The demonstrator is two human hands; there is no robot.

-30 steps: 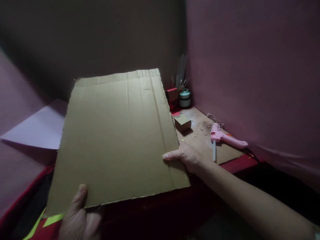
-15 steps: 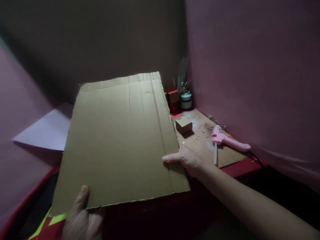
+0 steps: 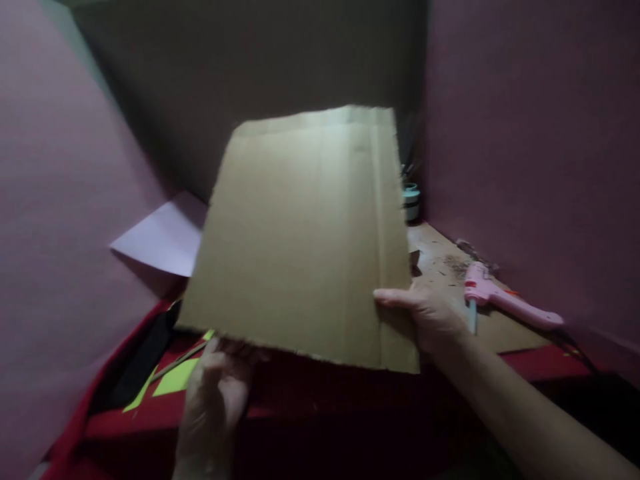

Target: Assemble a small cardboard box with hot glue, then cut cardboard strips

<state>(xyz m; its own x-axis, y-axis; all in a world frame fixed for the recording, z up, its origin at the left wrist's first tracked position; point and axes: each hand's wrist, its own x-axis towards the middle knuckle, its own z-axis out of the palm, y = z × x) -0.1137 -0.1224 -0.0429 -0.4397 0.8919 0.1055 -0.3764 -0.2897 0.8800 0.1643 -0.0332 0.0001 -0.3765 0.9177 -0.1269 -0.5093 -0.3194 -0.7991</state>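
A large sheet of brown cardboard is held up and tilted, with fold lines along its top and right side. My right hand grips its right edge, thumb lying on the front face and the other fingers hidden behind. At the lower left edge, my left hand holds the sheet from below. Its fingertips are curled at the edge and partly hidden by the board, and its thumb no longer shows on the front.
On the table at right lie a pink glue gun and a cardboard base with scraps. A light-blue container stands in the back corner. Yellow paper pieces lie on the red cloth at left, near a white sheet.
My view has turned left, so things appear further right. The cardboard has tilted and risen on its left side. My left thumb has left the front face, and the board covers most of the small box.
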